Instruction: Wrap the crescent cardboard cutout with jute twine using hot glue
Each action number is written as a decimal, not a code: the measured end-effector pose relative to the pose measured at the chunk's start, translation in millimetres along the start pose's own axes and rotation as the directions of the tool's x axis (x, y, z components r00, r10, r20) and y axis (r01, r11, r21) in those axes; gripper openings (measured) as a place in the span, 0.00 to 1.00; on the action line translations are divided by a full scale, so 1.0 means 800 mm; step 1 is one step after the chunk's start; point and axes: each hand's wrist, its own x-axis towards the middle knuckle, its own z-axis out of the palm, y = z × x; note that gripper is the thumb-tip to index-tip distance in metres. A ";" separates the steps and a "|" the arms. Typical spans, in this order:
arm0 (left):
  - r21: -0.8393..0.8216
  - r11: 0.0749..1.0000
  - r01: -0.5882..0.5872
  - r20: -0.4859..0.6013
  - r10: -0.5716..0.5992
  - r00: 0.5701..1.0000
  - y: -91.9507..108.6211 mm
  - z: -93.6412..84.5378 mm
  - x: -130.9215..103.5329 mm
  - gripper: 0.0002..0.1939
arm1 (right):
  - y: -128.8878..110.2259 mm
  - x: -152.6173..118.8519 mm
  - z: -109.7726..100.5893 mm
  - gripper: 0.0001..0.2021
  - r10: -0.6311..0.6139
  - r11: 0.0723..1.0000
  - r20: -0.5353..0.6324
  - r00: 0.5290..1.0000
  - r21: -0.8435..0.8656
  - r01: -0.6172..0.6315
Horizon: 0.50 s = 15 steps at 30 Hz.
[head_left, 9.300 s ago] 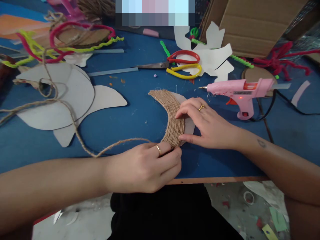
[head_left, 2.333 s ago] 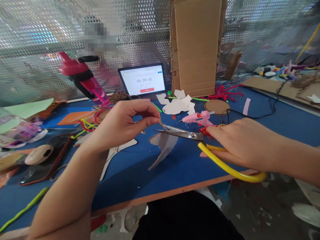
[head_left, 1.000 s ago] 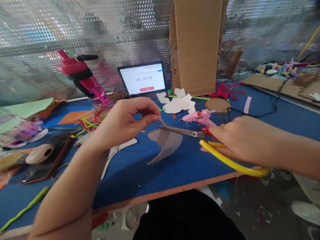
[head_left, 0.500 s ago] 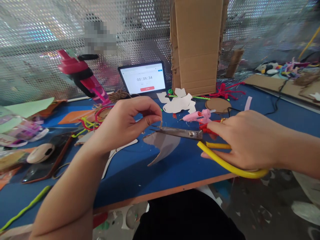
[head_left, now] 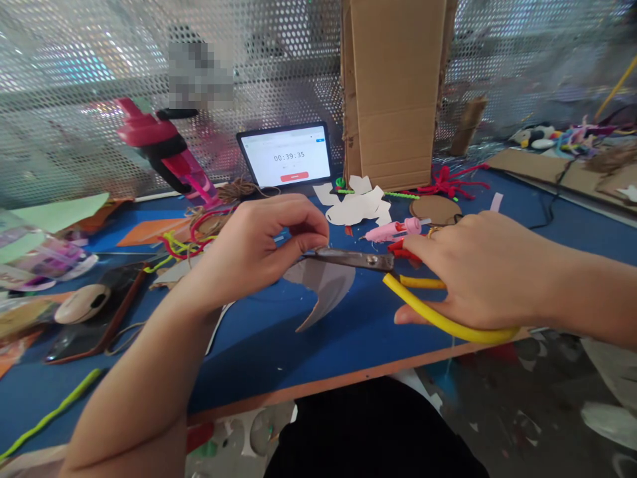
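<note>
Head cam: the right hand [head_left: 478, 272] is curled round the red and yellow handles of the scissors [head_left: 372, 259], and the left hand [head_left: 261, 242] is basically pinching a bit of twine [head_left: 323, 249], mostly hidden, right up by the scissors' blade tips. The curved white piece [head_left: 331, 285] hangs just below the scissors' blades, and there's a pink glue gun [head_left: 395, 230] just beyond the scissors' pivot.

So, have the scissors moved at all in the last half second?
Yes. Judged against the tablet standing behind, the scissors in the right hand have shifted slightly left, toward the left hand.
</note>
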 end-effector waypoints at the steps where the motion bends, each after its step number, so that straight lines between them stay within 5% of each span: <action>1: 0.001 1.000 -0.002 -0.001 0.002 1.000 0.000 0.000 0.000 0.06 | 0.000 0.001 0.000 0.38 -0.003 1.000 0.000 1.000 0.000 0.003; 15: 0.037 0.999 -0.035 0.029 0.034 0.999 -0.002 -0.010 0.000 0.06 | 0.002 0.000 -0.005 0.24 -0.070 0.997 0.052 0.996 -0.036 0.072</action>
